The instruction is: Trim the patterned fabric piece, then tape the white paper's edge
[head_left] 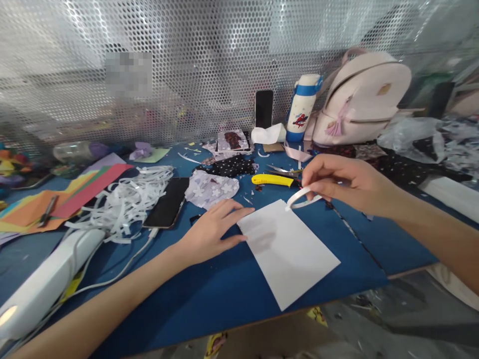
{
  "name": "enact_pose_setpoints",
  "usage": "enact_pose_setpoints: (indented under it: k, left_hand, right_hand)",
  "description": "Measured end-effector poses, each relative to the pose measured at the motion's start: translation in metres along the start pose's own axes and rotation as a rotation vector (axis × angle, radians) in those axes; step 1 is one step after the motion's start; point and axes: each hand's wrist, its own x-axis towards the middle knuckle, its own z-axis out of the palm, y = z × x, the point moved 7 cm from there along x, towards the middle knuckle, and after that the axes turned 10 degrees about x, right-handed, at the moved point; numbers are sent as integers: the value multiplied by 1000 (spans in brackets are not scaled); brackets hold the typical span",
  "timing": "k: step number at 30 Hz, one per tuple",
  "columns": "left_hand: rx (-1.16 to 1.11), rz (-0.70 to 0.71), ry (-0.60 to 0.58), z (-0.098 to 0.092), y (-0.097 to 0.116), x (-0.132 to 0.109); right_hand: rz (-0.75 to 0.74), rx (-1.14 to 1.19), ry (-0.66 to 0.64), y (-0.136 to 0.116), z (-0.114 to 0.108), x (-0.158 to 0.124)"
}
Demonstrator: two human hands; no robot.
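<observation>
A sheet of white paper [290,257] lies slanted on the blue table, near its front edge. My left hand [213,229] is at the sheet's left edge, fingers stretched out and apart, holding nothing. Above the sheet's far corner, my right hand [337,182] pinches a narrow white paper strip [297,197] that curls into a loop. Just beyond lies a yellow utility knife [273,180], with scissors [282,171] behind it. Left of the knife is a lilac flower-patterned fabric piece [212,189], partly over a black dotted one [224,167].
A pile of white paper strips [130,199], a black phone [167,202] on a cable and coloured paper [75,192] lie left. At the back stand another phone [264,108], a bottle [302,107] and a pale backpack [362,99] against a perforated metal screen [209,65].
</observation>
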Motion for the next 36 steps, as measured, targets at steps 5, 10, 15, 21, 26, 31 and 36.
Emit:
enact_pose_setpoints:
  k: [5,10,15,21,26,31,36]
  left_hand:
    - [44,129,156,-13,-4,-12]
    - [113,303,173,-12,3,-18]
    - [164,318,157,-8,1,-19]
    - [191,341,163,-7,4,-19]
    - [206,351,157,-6,5,-20]
    - [267,371,170,-4,7,-22]
    - [272,394,226,-8,9,-22]
  right_hand:
    - [-59,63,-149,-5,43,22]
    - [-73,107,-305,-6,83,39]
    - [-59,86,-360,-2,99,43]
    - [-41,75,-397,-4,108,43]
    - [-34,53,-393,-3,107,42]
    - [-34,48,-366,0,103,41]
    - [-29,41,-371,0,104,41]
